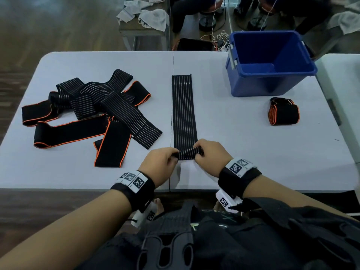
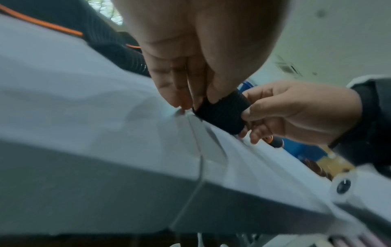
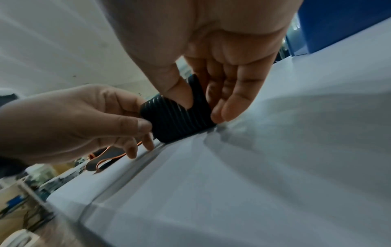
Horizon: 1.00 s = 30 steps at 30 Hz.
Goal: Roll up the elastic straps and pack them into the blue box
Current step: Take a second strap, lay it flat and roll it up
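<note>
Your fingers cover both ends of the roll, so how many turns it has can't be read; both wrist views are blurred and your palms fill the top of each. Striped strap (image 1: 184, 112) lies flat and straight up the middle of the head view, black with thin pale lengthwise lines, near end turned into a small roll (image 1: 187, 154) at lower centre. Left hand (image 1: 159, 162) grip: thumb and fingers pinch the roll's left end. Right hand (image 1: 211, 154) grip: thumb on top, fingers behind, pinching the right end. In the right wrist view the roll (image 3: 177, 122) touches the bench (image 1: 233, 152).

Blue box (image 1: 270, 61) sits upper right of the frame, open top, inside looks bare as far as visible. Just below it, one rolled strap (image 1: 283, 112), black with orange edge, lies on the bench outside the box. Left of centre, a tangled pile of straps (image 1: 91, 115), some striped, some orange-edged, overlapping, count unclear. Nothing lies between the roll and the box. Towels (image 1: 144, 14) on another table at top, cut off.
</note>
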Each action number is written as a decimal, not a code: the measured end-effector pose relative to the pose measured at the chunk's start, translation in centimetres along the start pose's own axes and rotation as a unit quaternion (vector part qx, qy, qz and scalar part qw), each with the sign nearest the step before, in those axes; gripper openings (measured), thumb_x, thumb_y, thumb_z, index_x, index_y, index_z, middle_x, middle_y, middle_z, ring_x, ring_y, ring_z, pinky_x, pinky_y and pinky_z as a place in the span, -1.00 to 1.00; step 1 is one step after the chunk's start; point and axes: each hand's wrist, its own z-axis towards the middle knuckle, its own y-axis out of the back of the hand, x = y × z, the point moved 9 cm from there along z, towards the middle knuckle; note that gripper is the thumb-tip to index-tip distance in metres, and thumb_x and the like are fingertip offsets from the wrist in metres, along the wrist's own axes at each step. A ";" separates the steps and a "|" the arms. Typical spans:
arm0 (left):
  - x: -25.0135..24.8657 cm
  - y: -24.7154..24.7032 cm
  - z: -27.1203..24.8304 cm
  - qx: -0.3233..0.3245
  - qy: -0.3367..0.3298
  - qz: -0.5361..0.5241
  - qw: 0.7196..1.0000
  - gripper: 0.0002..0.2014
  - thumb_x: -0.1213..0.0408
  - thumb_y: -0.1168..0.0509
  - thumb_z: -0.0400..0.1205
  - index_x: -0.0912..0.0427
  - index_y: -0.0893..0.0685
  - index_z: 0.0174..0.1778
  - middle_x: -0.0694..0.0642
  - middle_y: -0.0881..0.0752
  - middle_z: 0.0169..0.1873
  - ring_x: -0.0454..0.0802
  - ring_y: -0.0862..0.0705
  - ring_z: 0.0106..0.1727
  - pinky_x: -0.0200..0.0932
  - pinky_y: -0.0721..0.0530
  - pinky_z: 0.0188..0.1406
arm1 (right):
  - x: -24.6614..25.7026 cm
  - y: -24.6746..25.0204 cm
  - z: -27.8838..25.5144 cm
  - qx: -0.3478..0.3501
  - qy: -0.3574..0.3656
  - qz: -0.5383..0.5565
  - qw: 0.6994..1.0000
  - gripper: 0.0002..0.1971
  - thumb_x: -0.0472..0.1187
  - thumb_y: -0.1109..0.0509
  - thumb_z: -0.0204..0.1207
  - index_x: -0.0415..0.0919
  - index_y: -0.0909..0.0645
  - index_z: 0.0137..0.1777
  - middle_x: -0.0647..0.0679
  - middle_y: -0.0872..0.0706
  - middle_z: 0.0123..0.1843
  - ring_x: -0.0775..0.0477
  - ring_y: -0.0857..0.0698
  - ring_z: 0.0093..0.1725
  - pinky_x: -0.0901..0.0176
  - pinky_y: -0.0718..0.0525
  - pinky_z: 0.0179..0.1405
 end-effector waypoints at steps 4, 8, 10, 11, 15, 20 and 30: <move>2.3 0.3 0.4 -0.044 0.127 -0.135 0.982 -0.74 0.23 -0.39 0.63 -0.08 -0.59 0.21 -0.07 -0.82 -0.28 -0.22 -0.75 -0.13 -0.03 -0.74 0.07 | -1.2 0.7 0.6 -0.048 -0.055 0.092 0.993 -0.71 -0.19 -0.36 0.61 -0.05 -0.39 0.27 -0.02 -0.74 -0.16 -0.03 -0.71 -0.13 0.15 -0.58 -0.19; 2.9 0.2 0.9 -0.047 0.148 -0.174 0.972 -0.78 0.20 -0.39 0.62 -0.19 -0.50 0.02 0.00 -0.82 -0.38 -0.07 -0.80 -0.23 0.13 -0.81 -0.06 | -1.6 1.0 0.5 -0.066 -0.066 0.122 0.988 -0.76 -0.16 -0.40 0.61 0.01 -0.42 0.17 -0.01 -0.77 -0.19 -0.03 -0.76 -0.18 0.03 -0.73 -0.09; 2.7 0.2 1.0 -0.036 0.146 -0.163 0.975 -0.80 0.20 -0.38 0.63 -0.20 -0.51 0.00 0.04 -0.81 -0.39 -0.05 -0.80 -0.26 0.14 -0.82 -0.09 | -1.6 0.9 0.6 -0.066 -0.072 0.120 0.988 -0.81 -0.14 -0.40 0.61 0.01 -0.48 0.15 -0.04 -0.76 -0.16 -0.06 -0.77 -0.18 -0.01 -0.76 -0.05; 2.7 0.1 1.1 -0.031 0.143 -0.155 0.977 -0.81 0.20 -0.37 0.64 -0.20 -0.52 0.00 0.04 -0.81 -0.40 -0.06 -0.80 -0.28 0.13 -0.82 -0.11 | -1.7 0.9 0.8 -0.065 -0.078 0.112 0.989 -0.81 -0.13 -0.41 0.61 -0.01 -0.52 0.17 -0.06 -0.76 -0.12 -0.07 -0.76 -0.15 -0.01 -0.76 -0.02; 2.5 0.2 1.7 -0.018 0.125 -0.107 0.986 -0.84 0.18 -0.38 0.66 -0.09 -0.67 0.14 -0.01 -0.79 -0.41 -0.15 -0.76 -0.24 -0.06 -0.77 -0.04 | -1.4 0.7 1.2 -0.036 -0.084 0.019 0.996 -0.69 -0.06 -0.39 0.64 -0.13 -0.62 0.33 -0.14 -0.76 0.16 -0.14 -0.73 0.12 0.08 -0.67 0.16; 1.2 0.5 1.9 0.007 0.050 0.036 0.998 -0.65 0.03 -0.32 0.70 0.04 -0.68 0.38 -0.04 -0.82 -0.16 -0.05 -0.74 0.03 -0.13 -0.66 0.12 | -0.5 -0.4 0.8 0.011 -0.028 -0.087 0.996 -0.54 0.16 -0.50 0.44 -0.09 -0.57 0.21 -0.02 -0.71 0.03 -0.11 -0.71 0.03 0.05 -0.69 -0.03; 2.0 -0.1 2.0 0.040 0.028 0.061 0.997 -0.55 -0.09 -0.48 0.53 -0.10 -0.61 0.30 -0.12 -0.63 -0.21 -0.12 -0.61 -0.12 -0.13 -0.61 -0.08 | -0.7 -0.1 0.3 0.029 -0.010 -0.028 0.999 -0.87 -0.04 -0.36 0.56 -0.09 -0.62 -0.06 0.01 -0.64 -0.25 -0.04 -0.63 -0.22 0.11 -0.50 -0.28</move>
